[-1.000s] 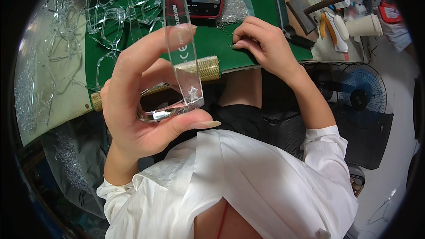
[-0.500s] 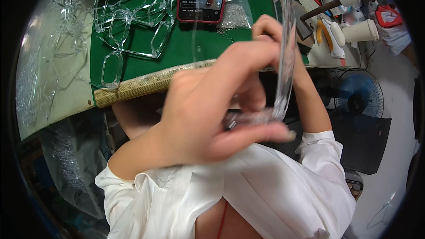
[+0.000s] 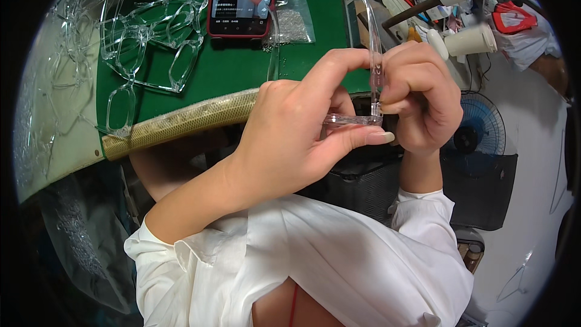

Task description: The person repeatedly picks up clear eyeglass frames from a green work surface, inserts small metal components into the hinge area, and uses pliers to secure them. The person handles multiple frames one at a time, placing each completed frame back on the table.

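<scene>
A clear plastic eyeglass frame (image 3: 370, 24) is held up above the table's near edge, one temple pointing away from me and the front running sideways. My left hand (image 3: 284, 124) is closed on its front, thumb below and index finger reaching up to the temple. At the corner where temple and front meet, my right hand (image 3: 426, 94) is pinched close against the hinge. Whatever small thing its fingertips may hold is hidden. Several more clear eyeglass frames (image 3: 175, 75) lie heaped on the green mat (image 3: 200, 106) at the left.
A red-cased phone (image 3: 242, 6) stands at the mat's far side, beside a clear bag of tiny parts (image 3: 293, 24). Metal rods of a bench tool (image 3: 417, 12), a white cup (image 3: 472, 41) and a blue fan (image 3: 481, 124) are at right. Mesh-covered padding (image 3: 181, 118) lines the table edge.
My right hand has come up from behind to the hinge corner of the eyeglass frame. My left hand, blurred before, is now steadier, still holding the frame. The whole view has shifted slightly.
</scene>
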A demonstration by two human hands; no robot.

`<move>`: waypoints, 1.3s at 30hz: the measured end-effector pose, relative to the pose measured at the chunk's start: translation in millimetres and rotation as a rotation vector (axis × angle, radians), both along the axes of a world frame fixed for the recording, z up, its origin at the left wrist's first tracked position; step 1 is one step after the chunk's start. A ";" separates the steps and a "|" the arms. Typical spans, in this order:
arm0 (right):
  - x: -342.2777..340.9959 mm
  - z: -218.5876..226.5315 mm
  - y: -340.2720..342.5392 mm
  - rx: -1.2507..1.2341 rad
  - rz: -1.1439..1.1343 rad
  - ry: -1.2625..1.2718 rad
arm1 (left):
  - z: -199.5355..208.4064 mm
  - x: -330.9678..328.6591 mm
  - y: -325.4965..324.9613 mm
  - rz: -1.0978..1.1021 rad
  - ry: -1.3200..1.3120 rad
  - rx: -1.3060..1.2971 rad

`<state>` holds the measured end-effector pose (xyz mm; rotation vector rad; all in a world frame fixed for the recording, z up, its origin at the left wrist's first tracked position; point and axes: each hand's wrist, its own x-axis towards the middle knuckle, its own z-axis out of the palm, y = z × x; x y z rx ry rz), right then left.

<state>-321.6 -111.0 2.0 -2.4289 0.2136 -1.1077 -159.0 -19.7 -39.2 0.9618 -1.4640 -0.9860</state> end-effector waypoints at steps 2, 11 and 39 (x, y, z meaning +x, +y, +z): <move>-1.6 0.3 -0.6 0.021 0.009 0.005 | 0.0 -0.5 0.3 0.003 0.006 -0.002; -2.7 0.2 -4.4 0.002 0.022 0.008 | 3.8 -0.4 0.9 0.001 -0.018 0.024; -5.8 -5.4 -4.3 0.154 0.012 -0.044 | 2.2 -1.4 -2.0 -0.021 0.017 -0.012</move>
